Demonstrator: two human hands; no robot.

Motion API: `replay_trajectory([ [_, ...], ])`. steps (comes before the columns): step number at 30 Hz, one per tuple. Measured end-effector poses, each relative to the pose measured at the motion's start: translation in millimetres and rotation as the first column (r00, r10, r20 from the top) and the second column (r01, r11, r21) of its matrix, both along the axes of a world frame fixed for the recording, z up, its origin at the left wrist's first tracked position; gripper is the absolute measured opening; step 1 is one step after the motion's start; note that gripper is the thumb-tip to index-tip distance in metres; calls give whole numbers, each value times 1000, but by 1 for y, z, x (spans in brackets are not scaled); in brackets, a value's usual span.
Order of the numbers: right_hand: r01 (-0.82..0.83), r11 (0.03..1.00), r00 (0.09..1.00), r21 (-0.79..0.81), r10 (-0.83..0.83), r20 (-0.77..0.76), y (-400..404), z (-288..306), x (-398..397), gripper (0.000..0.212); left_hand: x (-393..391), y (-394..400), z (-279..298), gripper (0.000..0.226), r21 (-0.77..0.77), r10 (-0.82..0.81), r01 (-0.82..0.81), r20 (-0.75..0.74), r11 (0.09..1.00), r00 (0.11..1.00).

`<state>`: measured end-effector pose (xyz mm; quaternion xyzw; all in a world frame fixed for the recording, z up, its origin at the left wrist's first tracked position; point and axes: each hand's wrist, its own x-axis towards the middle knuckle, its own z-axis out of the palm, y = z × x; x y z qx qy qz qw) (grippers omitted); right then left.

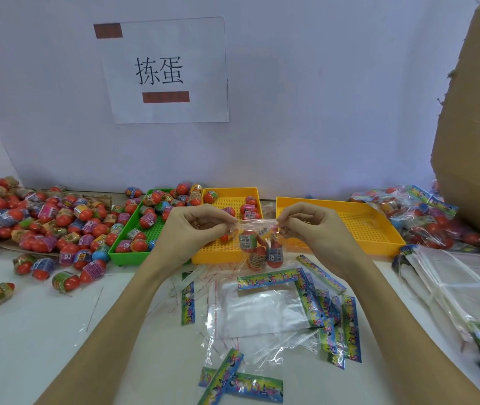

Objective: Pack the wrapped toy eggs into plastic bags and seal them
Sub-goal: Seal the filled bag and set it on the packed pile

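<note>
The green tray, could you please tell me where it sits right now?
In the head view the green tray sits left of centre, between the loose egg pile and a yellow tray, beyond the left hand.

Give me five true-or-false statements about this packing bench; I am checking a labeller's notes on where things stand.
1. Both hands pinch the top edge of one clear bag that has eggs inside. True.
2. The left hand rests flat on the table. False: it is raised, gripping the bag's left corner, while the right hand grips the other corner.
3. The green tray holds wrapped eggs. True.
4. The yellow tray on the right is full of eggs. False: no eggs show in it.
5. Empty bags with printed headers lie on the table below the hands. True.
</note>
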<state>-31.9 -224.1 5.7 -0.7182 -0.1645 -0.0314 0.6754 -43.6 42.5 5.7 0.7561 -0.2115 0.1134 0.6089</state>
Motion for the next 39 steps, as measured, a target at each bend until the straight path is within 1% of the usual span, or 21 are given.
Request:
replay_trajectory([
  [2, -2, 1000, 1000, -9, 3, 14, 0, 0, 0, 24, 0, 0, 1, 20, 9, -9, 9, 26, 1000, 1000],
  [6, -16, 1000, 1000, -18, 17, 26, 0, -1, 0, 28, -1, -1, 2, 27, 33, 17, -19, 62, 999, 998],
  [10, 37, 998, 999, -59, -35, 29, -2, -2, 2, 38, -2, 0, 5, 27, 121, 20, -34, 120, 992, 993],
  [16, 46, 998, 998, -35, -45, 32, -4, 0, 2, 48, -3, 1, 6, 26, 195, 13, -47, 175, 980, 985],
  [18, 45, 999, 999, -13, -45, 26, -4, 0, 2, 45, -3, 1, 6, 26, 202, 11, -46, 174, 978, 985],
  [20, 53, 999, 998, -3, -53, 18, -3, 0, 3, 38, -3, 1, 6, 27, 205, 1, -35, 161, 978, 987],
  [23, 86, 995, 996, -39, -85, 27, -1, -2, 2, 16, -2, 2, 6, 27, 212, -13, -12, 114, 977, 993],
  [24, 98, 993, 995, -66, -96, 35, 0, -2, 2, 10, -3, 2, 6, 26, 212, -18, -1, 91, 977, 996],
  [26, 112, 990, 993, -87, -109, 37, 2, -3, 2, 8, -3, 3, 6, 22, 201, -34, 25, 41, 979, 999],
  [29, 115, 993, 993, -32, -114, 22, 4, -4, 1, 10, -3, 1, 7, 13, 146, -25, 29, -30, 989, 999],
  [32, 125, 992, 992, -4, -125, 27, 7, -3, 0, 12, -2, -3, 6, 18, 128, 35, -32, -18, 991, 999],
  [36, 166, 986, 985, -12, -165, 44, 9, 0, 0, 13, -1, -7, 2, 11, 92, 31, -33, 23, 995, 999],
  [39, 165, 986, 984, 22, -166, 59, 11, 1, -2, 17, 0, -10, 0, 11, 8, 23, -23, 21, 1000, 1000],
])
